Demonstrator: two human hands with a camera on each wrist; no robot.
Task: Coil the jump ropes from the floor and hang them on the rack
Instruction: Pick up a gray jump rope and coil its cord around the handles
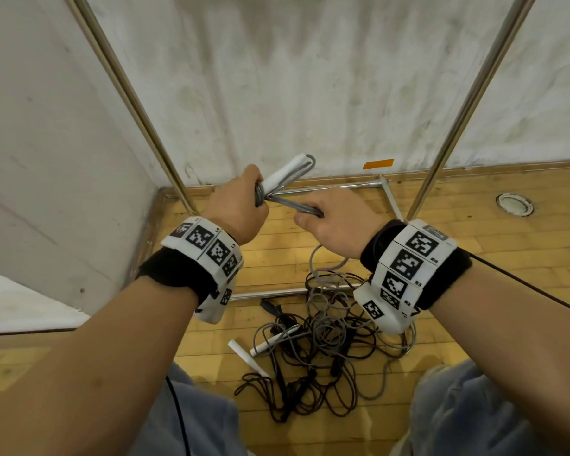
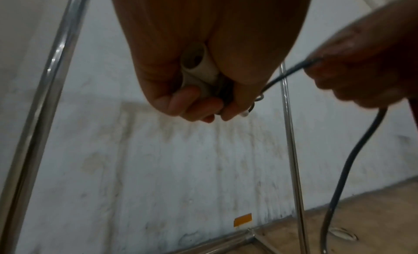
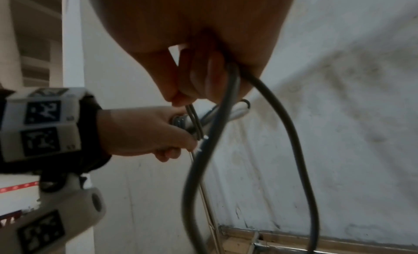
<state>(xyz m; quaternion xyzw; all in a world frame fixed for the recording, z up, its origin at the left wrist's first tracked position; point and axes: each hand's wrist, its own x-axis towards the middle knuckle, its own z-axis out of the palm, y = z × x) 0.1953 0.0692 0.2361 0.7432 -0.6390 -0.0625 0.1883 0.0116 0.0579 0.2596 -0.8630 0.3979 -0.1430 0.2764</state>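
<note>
Grey jump rope (image 1: 292, 205) half coiled in mid-air: left hand (image 1: 236, 205) clenched on white handles (image 1: 285, 176) and loops, right hand (image 1: 331, 220) pinching next loop. Tail trailing into tangled ropes (image 1: 316, 350) on floor (image 1: 474, 238). Nothing seen hung on rack (image 1: 135, 103).

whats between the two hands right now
A short taut stretch of grey jump rope runs from the left hand to the right hand, nothing else; clearest in the head view.
</note>
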